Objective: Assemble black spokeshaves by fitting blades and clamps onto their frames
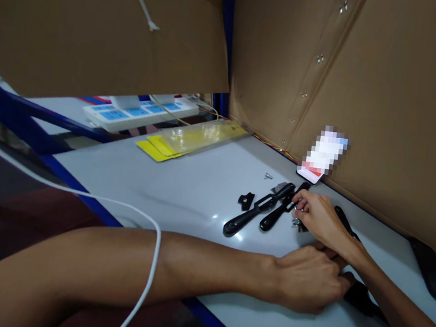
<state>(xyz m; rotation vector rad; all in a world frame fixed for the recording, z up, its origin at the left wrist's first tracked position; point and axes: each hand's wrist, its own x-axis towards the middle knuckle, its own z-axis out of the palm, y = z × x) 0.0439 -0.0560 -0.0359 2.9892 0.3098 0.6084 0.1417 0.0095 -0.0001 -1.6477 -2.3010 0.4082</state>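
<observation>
Two long black plastic handle parts (253,215) lie side by side on the white table (184,186). My right hand (320,214) reaches over their far ends with fingers curled round a small metal piece I cannot make out. My left hand (309,279) rests on the table nearer me, fingers closed on a black part (360,298) that runs under my right wrist. A small black bracket (246,201) lies left of the handles and a small screw (268,176) sits behind them.
A yellow card with a clear blister pack (193,137) and a white power strip (141,113) lie at the back. Cardboard walls (387,88) close in the back and right. A white cable (81,192) crosses my left forearm. A card (323,154) leans on the wall.
</observation>
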